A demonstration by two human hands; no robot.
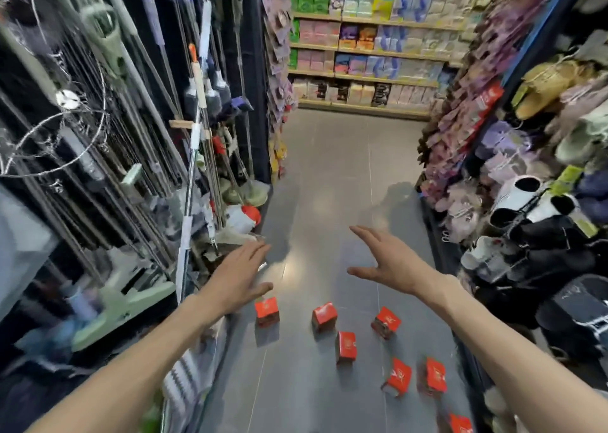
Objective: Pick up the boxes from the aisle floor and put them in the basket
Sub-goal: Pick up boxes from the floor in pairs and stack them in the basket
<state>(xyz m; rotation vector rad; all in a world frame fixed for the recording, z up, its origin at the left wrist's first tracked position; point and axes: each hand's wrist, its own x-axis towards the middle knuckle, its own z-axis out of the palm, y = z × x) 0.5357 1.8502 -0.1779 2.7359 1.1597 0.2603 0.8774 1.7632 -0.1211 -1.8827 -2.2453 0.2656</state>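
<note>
Several small red boxes lie scattered on the grey aisle floor (329,169). One red box (266,311) lies just below my left hand (238,274), another (324,315) in the middle, a third (386,321) to the right, and more nearer me, such as a box (345,347) and a pair (436,376). My right hand (391,261) is stretched out above the floor, fingers apart, holding nothing. My left hand is also spread flat and empty. No basket is in view.
Mops and brooms (197,110) hang and lean along the left shelving. Slippers and hanging packets (526,202) fill the right shelving. A shelf of packaged goods (368,44) closes the far end of the aisle.
</note>
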